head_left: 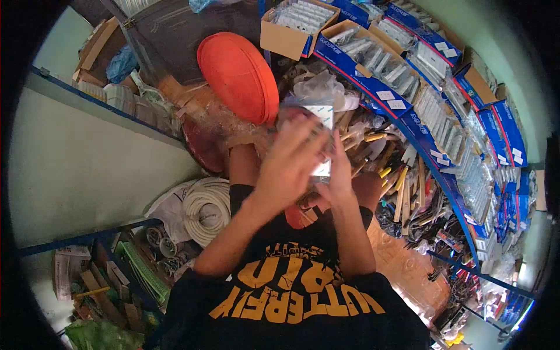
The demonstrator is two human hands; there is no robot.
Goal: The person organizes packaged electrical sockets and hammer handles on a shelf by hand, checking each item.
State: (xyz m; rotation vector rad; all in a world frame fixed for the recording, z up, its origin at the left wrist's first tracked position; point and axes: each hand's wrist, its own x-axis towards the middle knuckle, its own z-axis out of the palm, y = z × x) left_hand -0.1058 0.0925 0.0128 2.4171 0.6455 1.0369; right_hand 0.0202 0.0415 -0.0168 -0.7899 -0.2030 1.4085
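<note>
Above my lap, my right hand [338, 169] grips the side of a white flat rectangular piece [322, 114] with small blue print, perhaps a plastic-wrapped switch plate. Across its face lies my left hand [294, 154], smeared by motion, so its fingers do not show clearly. Something dark and blurred [287, 114] is at the left fingertips; I cannot make out what it is. My hands cover much of the white piece. Just beyond the left hand stands an orange-red round plastic item [239, 76], tilted on its side.
Blue boxes [364, 81] packed with wrapped white pieces line the curved shelf at right. Below them lie trowels [408, 157] and wooden-handled tools. A coil of white hose [207, 210] sits left of my legs. An open cardboard box [286, 38] stands at the back.
</note>
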